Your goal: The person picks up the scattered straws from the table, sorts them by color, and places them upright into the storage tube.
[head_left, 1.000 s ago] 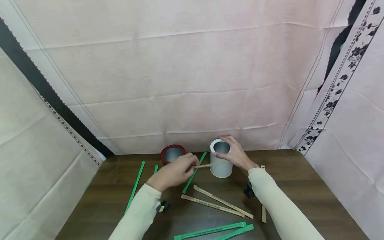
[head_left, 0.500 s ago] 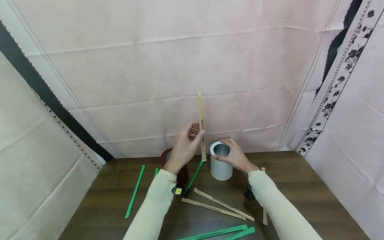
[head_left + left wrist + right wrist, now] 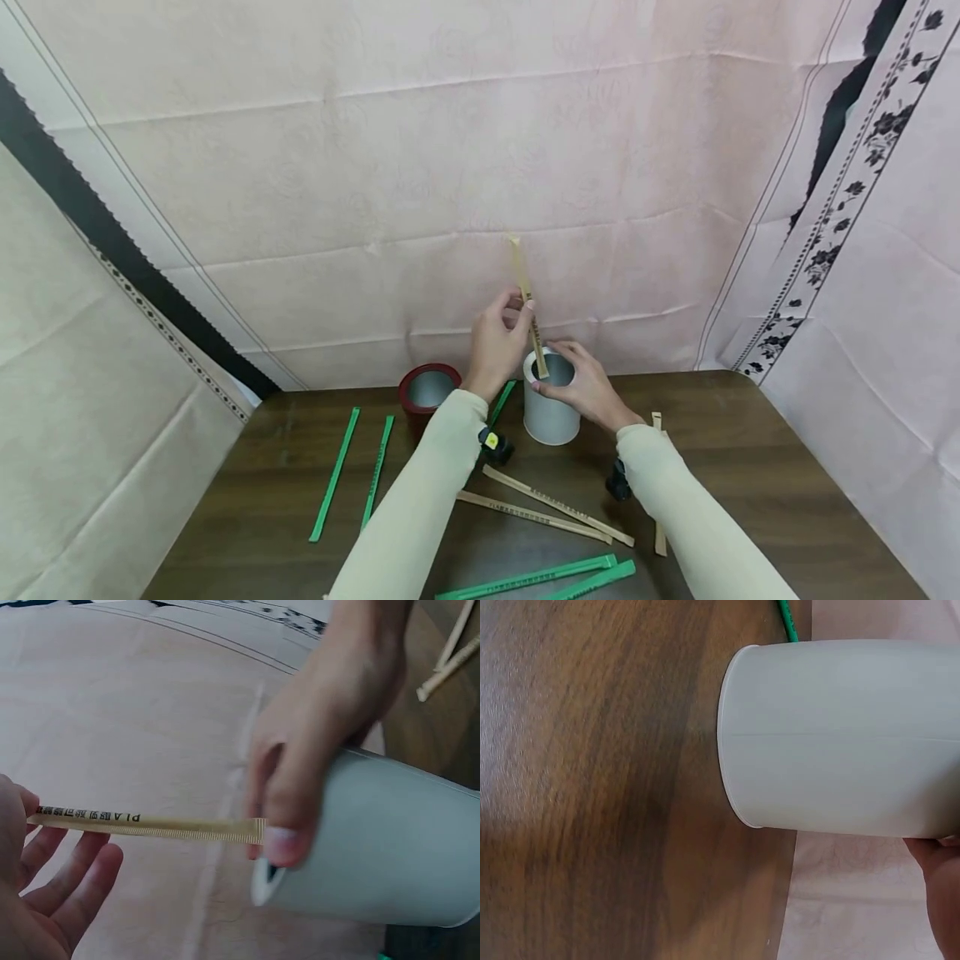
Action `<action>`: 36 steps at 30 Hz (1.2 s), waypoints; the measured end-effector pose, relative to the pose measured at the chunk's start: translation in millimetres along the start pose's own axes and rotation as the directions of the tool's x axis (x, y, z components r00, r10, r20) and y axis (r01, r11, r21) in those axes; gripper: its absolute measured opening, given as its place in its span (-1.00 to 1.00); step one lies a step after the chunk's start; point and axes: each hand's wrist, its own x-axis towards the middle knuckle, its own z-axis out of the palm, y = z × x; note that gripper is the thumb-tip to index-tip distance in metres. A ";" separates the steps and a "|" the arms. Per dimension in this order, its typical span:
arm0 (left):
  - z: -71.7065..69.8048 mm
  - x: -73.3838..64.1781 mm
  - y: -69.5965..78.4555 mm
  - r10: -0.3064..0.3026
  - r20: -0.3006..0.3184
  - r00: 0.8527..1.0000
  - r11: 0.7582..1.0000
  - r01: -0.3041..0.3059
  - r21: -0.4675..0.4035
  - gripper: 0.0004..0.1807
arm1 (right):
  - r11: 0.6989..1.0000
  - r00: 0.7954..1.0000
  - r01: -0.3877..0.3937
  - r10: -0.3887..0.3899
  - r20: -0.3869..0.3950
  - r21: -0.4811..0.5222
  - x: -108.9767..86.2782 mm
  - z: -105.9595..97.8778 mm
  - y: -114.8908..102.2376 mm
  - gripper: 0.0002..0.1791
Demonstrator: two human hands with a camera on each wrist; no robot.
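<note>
Left hand (image 3: 498, 343) pinches printed beige stick (image 3: 521, 271) between thumb and fingers; stick tilts, top toward eleven-thirty, lower end at mouth of white cup (image 3: 552, 418); whether tip is inside, cannot tell. Right hand (image 3: 592, 390) grips cup's rim, thumb near side, fingers far side. White cup upright on wooden table (image 3: 262, 500). Around it: dark red cup (image 3: 417, 423) at nine o'clock, two green sticks (image 3: 335, 475) at eight, beige pair (image 3: 555, 504) at six.
</note>
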 end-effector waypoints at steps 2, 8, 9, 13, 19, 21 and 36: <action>5.9 -2.2 -4.3 0.006 0.034 0.999 1.000 -0.006 0.008 -0.70 | 1.000 1.000 0.000 0.000 -0.009 0.000 -0.5 0.2 0.4 -0.04; 20.6 -13.5 -24.3 -0.012 0.193 0.981 0.998 -0.001 0.064 -0.73 | 1.000 1.000 0.005 -0.005 -0.024 -0.003 -1.8 2.0 3.9 -0.04; 22.6 -15.3 -27.9 -0.023 0.227 0.974 0.996 0.003 0.089 -0.74 | 1.000 1.000 0.003 -0.003 -0.024 -0.005 -1.9 2.4 4.4 -0.05; 27.4 -21.2 -37.6 -0.067 0.372 0.926 0.978 -0.014 0.210 -0.78 | 1.000 1.000 -0.003 0.004 -0.019 0.019 -1.7 2.2 4.5 -0.13; 27.1 -26.1 -38.0 -0.075 0.481 0.873 0.939 -0.100 0.328 -0.74 | 0.999 0.999 0.029 -0.029 -0.020 0.014 0.5 -0.9 3.4 -0.18; 24.1 -25.9 -33.9 -0.062 0.474 0.879 0.940 -0.108 0.323 -0.73 | 0.999 0.999 0.035 -0.035 -0.018 0.001 0.2 -2.1 3.5 -0.18; -55.7 -55.3 0.7 -0.001 0.612 0.791 0.969 -0.149 0.196 -0.78 | 0.998 0.999 0.010 -0.008 -0.042 0.058 1.1 1.5 5.1 -0.07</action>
